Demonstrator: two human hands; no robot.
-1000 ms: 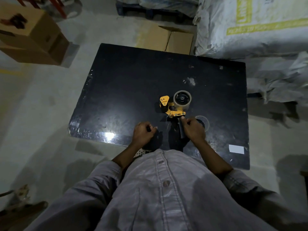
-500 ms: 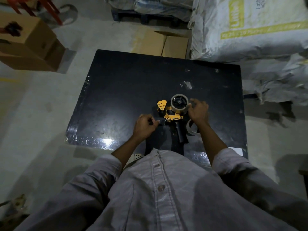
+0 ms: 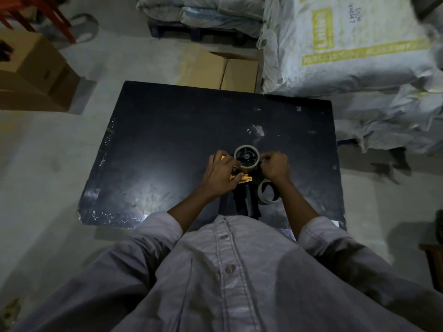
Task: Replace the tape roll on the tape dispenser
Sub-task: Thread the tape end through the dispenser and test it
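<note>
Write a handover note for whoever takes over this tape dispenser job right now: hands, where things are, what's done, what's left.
Left hand: grips the tape dispenser by its yellow frame, steadying it.
Right hand: fingers curled on the right edge of the mounted roll.
Things: the dispenser lies on the black table, handle toward the person. A second roll lies on the table by the right wrist.
Done: one roll sits on the hub; I cannot tell whether it is the old or the new one.
Left: probably finish the swap and thread the tape.
</note>
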